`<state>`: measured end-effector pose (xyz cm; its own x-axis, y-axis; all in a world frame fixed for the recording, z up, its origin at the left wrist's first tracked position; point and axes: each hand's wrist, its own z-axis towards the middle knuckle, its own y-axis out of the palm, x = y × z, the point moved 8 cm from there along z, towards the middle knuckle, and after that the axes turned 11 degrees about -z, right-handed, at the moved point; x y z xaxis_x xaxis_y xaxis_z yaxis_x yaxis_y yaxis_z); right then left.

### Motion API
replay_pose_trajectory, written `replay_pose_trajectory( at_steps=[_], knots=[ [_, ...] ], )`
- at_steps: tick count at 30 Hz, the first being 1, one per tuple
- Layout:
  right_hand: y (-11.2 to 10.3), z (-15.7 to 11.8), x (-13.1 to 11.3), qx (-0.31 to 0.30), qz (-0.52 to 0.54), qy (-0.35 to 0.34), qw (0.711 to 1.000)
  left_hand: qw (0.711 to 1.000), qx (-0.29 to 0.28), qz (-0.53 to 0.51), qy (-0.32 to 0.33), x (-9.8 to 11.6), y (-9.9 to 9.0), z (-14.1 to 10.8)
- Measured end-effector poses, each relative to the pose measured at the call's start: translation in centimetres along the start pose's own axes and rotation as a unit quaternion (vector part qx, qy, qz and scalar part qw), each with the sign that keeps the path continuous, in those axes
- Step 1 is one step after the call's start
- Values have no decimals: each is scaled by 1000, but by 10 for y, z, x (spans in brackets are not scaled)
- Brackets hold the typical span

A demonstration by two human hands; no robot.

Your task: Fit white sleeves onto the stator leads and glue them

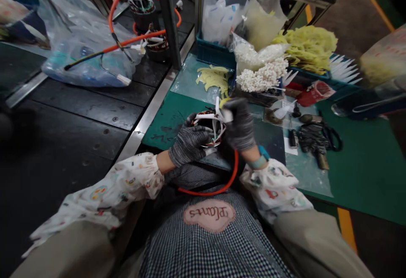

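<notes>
My left hand [190, 142], in a grey knit glove, is closed around the near left side of a motor stator [207, 143]. The stator is a ring with copper windings, and white insulating sleeves [206, 116] and thin wires stand out of its top. My right hand [241, 123], gloved alike, is at the stator's right side by the white sleeves. Motion smears its fingers, so their grip is unclear. An orange cable [233, 172] hangs below my right hand and curves across my lap.
Yellow insulation pieces [214, 78] lie beyond the stator, by a bundle of white tubes [261, 75]. Tools with black handles [312, 136] and a red cup [315, 93] lie right. More stators [144, 11] with orange cable and a plastic bag [89, 58] are on the dark conveyor at left.
</notes>
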<state>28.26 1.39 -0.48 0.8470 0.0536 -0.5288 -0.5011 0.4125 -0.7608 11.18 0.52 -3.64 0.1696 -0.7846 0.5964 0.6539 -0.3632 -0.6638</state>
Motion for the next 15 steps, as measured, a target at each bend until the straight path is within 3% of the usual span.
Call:
replay_pose_trajectory(
  at_steps=[3,8,12,15],
  knots=[
    [-4,-5,22,9,-7,33,999,997,-42,28,65,-2,-7,-7],
    [30,-25,25,-121,2,-2,993,974,-77,155,145,1,-31,-14],
    [43,9,11,-205,42,-69,975,962,-141,159,171,17,-40,-6],
    [55,34,-3,-318,107,-128,933,950,-168,194,180,26,-44,-2]
  ],
)
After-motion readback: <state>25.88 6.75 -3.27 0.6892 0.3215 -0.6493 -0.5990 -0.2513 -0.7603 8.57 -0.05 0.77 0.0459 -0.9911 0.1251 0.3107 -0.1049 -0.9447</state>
